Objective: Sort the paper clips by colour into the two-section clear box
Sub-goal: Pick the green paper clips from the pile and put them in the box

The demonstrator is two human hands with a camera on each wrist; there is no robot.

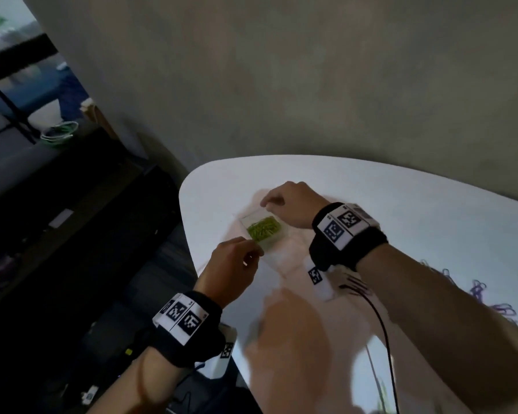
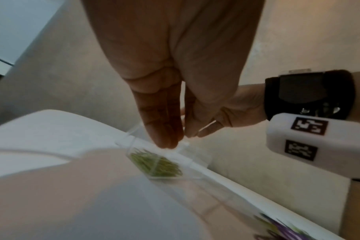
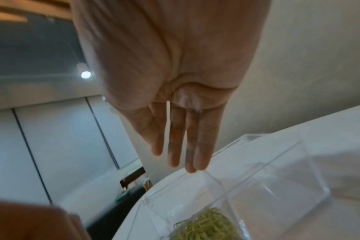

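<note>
Paper clips, the green ones (image 1: 263, 228), lie heaped in one section of a two-section clear box (image 1: 268, 249) that rests on a white table (image 1: 401, 210); in the head view the heap fills the section toward 11 o'clock, and the other section, toward 5 o'clock, looks bare. The left hand (image 1: 232, 265) sits at the box's 8 o'clock side, its fingers curled and its fingertips (image 2: 166, 142) touching the clear edge, as the left wrist view shows; whether it truly pinches that edge is unclear through the blur. The right hand (image 1: 290, 201) is at the box's 1 o'clock corner, its fingers (image 3: 195, 154) held straight and close together, their tips at the rim of the box. A loose scatter of purple paper clips (image 1: 479, 291) lies on the table at 4 o'clock from the box, well apart from it, partly behind the right forearm. Both wrists wear black straps (image 1: 347, 234) carrying white blocks with black square markers. A thin dark cable (image 1: 383, 330) trails from the right wrist across the table toward 6 o'clock.
</note>
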